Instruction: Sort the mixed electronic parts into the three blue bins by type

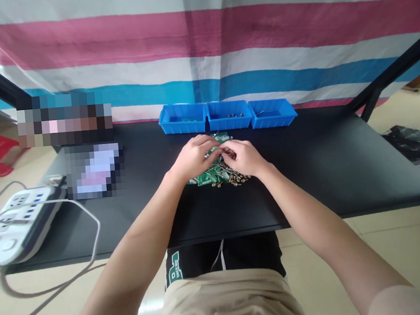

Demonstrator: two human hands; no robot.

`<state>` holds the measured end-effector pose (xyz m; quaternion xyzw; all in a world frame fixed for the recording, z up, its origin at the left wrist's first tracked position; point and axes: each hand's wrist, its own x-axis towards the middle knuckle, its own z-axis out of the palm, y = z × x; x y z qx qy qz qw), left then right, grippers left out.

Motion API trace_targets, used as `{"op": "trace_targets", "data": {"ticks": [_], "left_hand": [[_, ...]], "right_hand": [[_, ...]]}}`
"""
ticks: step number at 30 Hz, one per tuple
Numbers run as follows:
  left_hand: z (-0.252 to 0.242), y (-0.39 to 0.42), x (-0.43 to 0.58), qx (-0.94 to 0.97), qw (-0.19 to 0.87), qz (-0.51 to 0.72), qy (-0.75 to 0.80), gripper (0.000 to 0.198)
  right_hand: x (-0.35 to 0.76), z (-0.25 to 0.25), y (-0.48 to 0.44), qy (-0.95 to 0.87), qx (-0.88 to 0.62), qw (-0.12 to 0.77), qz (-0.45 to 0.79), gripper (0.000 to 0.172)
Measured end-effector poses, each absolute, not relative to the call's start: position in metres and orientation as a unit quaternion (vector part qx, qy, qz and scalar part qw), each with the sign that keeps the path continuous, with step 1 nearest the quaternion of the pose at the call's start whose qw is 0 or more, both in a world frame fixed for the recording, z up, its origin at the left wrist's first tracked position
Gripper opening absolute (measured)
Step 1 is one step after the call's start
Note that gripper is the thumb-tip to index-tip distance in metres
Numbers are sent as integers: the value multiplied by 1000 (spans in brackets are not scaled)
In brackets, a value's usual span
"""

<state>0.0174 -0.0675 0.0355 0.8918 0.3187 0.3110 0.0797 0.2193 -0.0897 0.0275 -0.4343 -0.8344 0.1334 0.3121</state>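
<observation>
A mixed pile of small parts (216, 174) lies on the black table: green pieces, thin silvery pins or nails, and brass-coloured bits with round heads. Over its left side is my left hand (198, 154), fingers curled and fingertips drawn in towards the thumb. My right hand (244, 155) comes from the other side, its thumb and forefinger closed near the left fingertips. The hands meet just above the heap; whatever is between their fingertips is too small to make out. Behind the pile stand a left blue bin (183, 126), a middle blue bin (228, 123) and a right blue bin (274, 120).
Small bits lie in the bins. At the table's left are a white power strip (11, 241) with grey cables (96, 234) and a pixelated phone-like object (98, 168). A striped sheet (131, 37) hangs behind; black frame posts (389, 75) rise at both sides.
</observation>
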Motion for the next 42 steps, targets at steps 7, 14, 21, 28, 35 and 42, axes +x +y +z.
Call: {"op": "trace_targets", "data": {"ticks": [7,14,21,28,35,42], "left_hand": [[35,-67,16,891,73,301,332,35],[34,-66,15,888,75,290,349,32],[30,-64,14,868,64,322,372,26],[32,-66,14,857,58,345,378,28],[35,-64,14,834,27,381,398,29],[102,-152,29,859,112,443,230,17]], "right_hand": [[217,26,-90,-822,-431,344,141,21],[217,25,-89,-815,-438,356,128,19],[219,26,-89,-806,-400,385,206,26],[219,29,-90,-789,-384,406,257,35],[225,22,-83,-801,-428,393,144,42],[232,7,-57,-761,-559,322,-61,60]]}}
